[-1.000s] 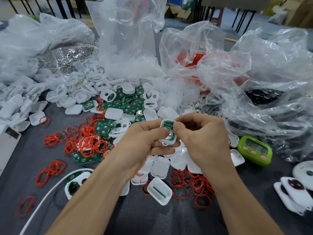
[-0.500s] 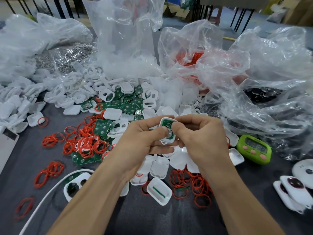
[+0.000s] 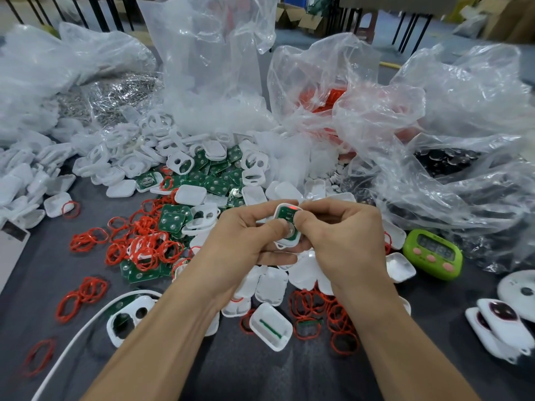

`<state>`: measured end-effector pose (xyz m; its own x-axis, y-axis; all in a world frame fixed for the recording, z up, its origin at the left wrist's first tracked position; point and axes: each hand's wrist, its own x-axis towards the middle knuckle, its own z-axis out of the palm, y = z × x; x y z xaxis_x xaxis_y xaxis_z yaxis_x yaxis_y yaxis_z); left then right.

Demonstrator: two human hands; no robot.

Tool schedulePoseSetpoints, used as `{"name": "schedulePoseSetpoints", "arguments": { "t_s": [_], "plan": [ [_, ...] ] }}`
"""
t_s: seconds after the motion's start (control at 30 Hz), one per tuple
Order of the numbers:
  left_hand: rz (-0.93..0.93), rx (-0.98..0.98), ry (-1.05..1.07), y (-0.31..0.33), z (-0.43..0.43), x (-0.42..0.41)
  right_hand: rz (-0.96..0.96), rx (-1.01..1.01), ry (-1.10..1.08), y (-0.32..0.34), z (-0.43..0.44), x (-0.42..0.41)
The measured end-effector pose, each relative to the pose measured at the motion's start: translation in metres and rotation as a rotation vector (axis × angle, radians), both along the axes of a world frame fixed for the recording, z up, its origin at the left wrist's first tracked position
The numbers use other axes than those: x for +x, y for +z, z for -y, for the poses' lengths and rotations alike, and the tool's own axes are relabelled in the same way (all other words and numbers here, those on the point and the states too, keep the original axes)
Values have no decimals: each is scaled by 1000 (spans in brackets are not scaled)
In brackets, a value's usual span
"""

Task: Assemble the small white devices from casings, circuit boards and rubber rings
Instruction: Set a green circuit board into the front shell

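Observation:
Above the table's middle I hold a small white casing [image 3: 286,225] with a green circuit board seated in it; a red light glows at its far end. My left hand [image 3: 246,241] grips it from the left, thumb on the board's metal disc. My right hand [image 3: 341,241] pinches it from the right, thumb pressing the same spot. Loose white casings [image 3: 185,166], green boards [image 3: 217,183] and red rubber rings [image 3: 144,244] lie heaped behind and left of my hands. More rings [image 3: 321,314] and an open casing half [image 3: 270,329] lie under my forearms.
Crumpled clear plastic bags [image 3: 434,134] crowd the back and right. A green timer [image 3: 432,253] sits right of my hands. White round devices [image 3: 500,325] lie at the right edge. A white cable [image 3: 72,340] curves across the grey table at lower left.
Both thumbs have closed onto the board's metal disc, and a red light has come on at the far end of the board. The hands stay in nearly the same place.

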<state>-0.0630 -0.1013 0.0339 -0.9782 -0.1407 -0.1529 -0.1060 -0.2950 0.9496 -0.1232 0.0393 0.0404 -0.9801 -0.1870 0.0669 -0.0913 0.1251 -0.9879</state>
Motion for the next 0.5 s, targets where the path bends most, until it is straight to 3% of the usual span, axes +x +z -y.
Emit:
{"name": "schedulePoseSetpoints", "arguments": {
  "t_s": [0.5],
  "plan": [
    [-32, -250, 27, 3, -6, 2, 37, 92, 38, 4, 1, -4]
  ]
}}
